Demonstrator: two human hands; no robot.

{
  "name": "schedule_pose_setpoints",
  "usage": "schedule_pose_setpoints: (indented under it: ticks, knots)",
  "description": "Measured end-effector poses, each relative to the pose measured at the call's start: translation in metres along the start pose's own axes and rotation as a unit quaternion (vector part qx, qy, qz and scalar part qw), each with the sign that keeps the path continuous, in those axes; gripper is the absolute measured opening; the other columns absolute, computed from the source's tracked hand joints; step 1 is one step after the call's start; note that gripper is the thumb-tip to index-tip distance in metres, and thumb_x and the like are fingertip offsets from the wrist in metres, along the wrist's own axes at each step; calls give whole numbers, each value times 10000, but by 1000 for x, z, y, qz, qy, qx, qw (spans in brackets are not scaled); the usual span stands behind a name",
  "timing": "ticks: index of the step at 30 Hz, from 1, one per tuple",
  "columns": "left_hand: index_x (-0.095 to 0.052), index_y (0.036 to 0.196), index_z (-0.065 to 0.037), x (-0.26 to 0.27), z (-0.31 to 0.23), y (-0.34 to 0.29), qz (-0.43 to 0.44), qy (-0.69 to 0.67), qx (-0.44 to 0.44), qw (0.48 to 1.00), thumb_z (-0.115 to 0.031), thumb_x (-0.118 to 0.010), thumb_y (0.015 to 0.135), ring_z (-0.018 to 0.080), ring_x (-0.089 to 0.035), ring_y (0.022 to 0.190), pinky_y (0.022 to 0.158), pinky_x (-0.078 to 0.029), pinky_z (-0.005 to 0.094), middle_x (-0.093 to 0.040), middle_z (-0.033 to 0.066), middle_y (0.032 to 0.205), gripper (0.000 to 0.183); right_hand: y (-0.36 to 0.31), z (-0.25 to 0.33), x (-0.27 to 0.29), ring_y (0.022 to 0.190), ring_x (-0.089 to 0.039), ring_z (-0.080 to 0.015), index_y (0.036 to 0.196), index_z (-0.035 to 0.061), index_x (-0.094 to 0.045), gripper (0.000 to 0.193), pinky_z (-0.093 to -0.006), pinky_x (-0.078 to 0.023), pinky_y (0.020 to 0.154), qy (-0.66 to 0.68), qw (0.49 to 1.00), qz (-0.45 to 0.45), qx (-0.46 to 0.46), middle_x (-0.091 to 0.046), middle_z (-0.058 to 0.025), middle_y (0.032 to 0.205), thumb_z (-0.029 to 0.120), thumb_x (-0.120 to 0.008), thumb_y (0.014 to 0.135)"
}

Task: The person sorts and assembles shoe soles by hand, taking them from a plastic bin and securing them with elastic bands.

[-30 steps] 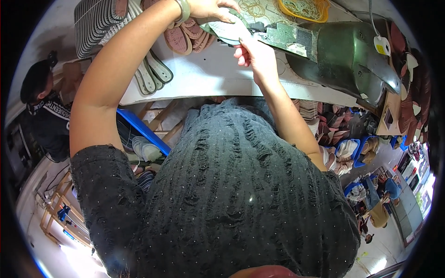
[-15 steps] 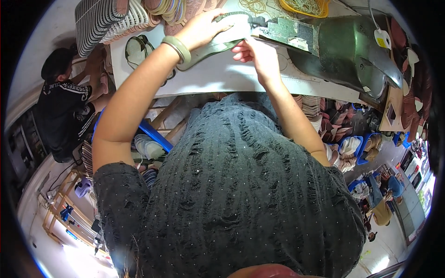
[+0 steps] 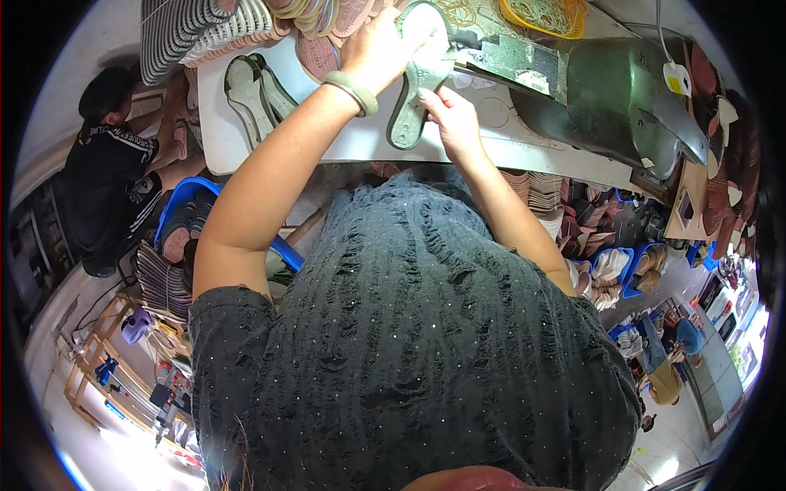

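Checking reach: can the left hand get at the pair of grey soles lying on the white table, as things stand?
Probably yes, but not freely: the left hand grips the held sole together with the right hand. The pair lies just left of that forearm, nothing between them, on the table.

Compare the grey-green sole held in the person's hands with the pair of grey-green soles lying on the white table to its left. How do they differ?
The held sole is lifted off the white table, gripped by the left hand and right hand; the pair of soles lies flat, untouched. The held sole is single; the pair lies side by side. Both share the grey-green colour and sole shape.
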State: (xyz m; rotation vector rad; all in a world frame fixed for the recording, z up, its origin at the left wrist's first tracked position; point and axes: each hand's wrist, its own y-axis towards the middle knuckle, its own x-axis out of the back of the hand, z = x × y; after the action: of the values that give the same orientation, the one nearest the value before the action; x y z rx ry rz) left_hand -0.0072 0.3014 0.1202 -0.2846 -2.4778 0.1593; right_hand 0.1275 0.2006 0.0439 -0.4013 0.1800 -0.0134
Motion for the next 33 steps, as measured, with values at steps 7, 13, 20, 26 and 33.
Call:
schedule_pose_setpoints:
  ticks: [7, 13, 20, 26, 33]
  knots:
    - [-505, 1218, -41, -15, 26, 4, -123, -8, -22, 992, -379, -601, 810, 282, -624, 929, 824, -478, 369, -644, 175, 1007, 539, 2, 12, 2, 688, -514, -57, 907, 14, -640, 175, -210, -407, 623, -5, 999, -36, 5, -604, 9, 778, 186, -617, 883]
    - [-513, 1175, -7, 24, 109, -52, -140, -183, 84, 969, -233, -687, 845, 134, -596, 841, 731, -461, 248, -650, 81, 993, 436, 1, -1, -39, 746, -593, -107, 1020, 12, -638, 246, -257, -473, 684, -182, 967, 177, -14, -654, -39, 846, 195, -634, 855]
    - [-468, 1216, 56, 114, 299, -123, -385, -91, 219, 892, -424, -606, 867, 201, -557, 954, 849, -425, 310, -591, 123, 1044, 608, 69, -35, -193, 725, -585, -168, 949, -22, -638, 311, -322, -483, 699, -172, 939, 298, -22, -641, -108, 813, 247, -679, 798]
    - [-483, 1226, 4, 110, 271, -100, -112, -375, 260, 883, -376, -625, 865, 150, -555, 992, 849, -433, 265, -589, 77, 1122, 543, 105, -68, -216, 1051, -568, -347, 1254, -11, -444, 619, -396, -453, 900, -266, 939, 207, 62, -545, -278, 1185, 256, -703, 760]
    - [-576, 1143, -8, 87, 215, -100, -169, -92, 199, 961, -440, -752, 711, 276, -547, 1062, 919, -422, 351, -603, 189, 1074, 636, 82, -86, -171, 1111, -532, -239, 1370, -1, -324, 629, -337, -411, 947, -37, 945, 315, -81, -550, -158, 1206, 103, -616, 823]
